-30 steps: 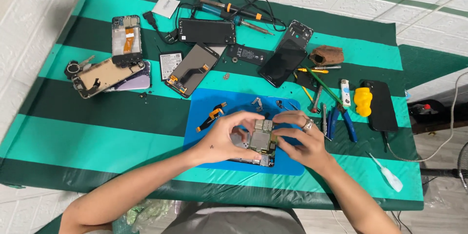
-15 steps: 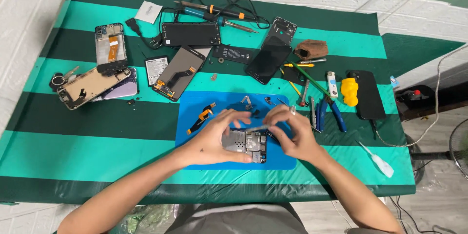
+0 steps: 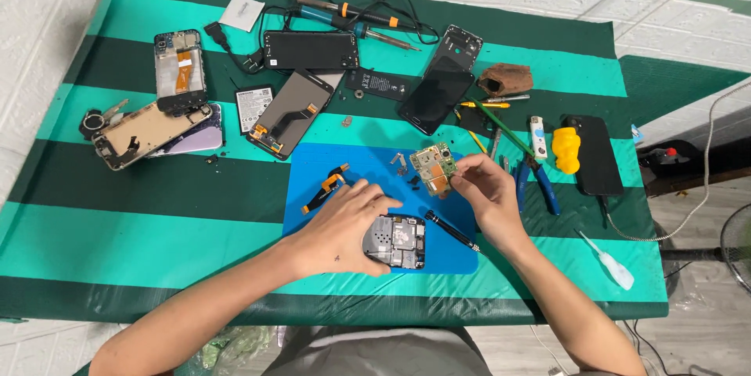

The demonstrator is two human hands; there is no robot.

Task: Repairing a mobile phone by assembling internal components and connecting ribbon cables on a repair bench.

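My left hand (image 3: 344,227) rests on an opened phone frame (image 3: 397,242) lying on the blue work mat (image 3: 313,172) and holds it down at its left end. My right hand (image 3: 486,192) is raised a little above the mat and pinches a small green circuit board (image 3: 434,165) by its right edge. A dark screwdriver (image 3: 454,232) lies on the mat under my right wrist. Small metal brackets (image 3: 400,162) and an orange flex cable (image 3: 325,187) lie on the mat's far part.
Several dismantled phones (image 3: 289,114), a black battery (image 3: 378,84), a soldering iron (image 3: 352,16) and cables fill the far side of the green striped cloth (image 3: 156,235). Blue-handled pliers (image 3: 540,188), a yellow object (image 3: 565,149) on a black phone (image 3: 596,158) and a white tool (image 3: 610,262) lie to the right.
My right hand has lifted the green circuit board out of the phone frame and moved it up and away. My left hand stayed on the frame.
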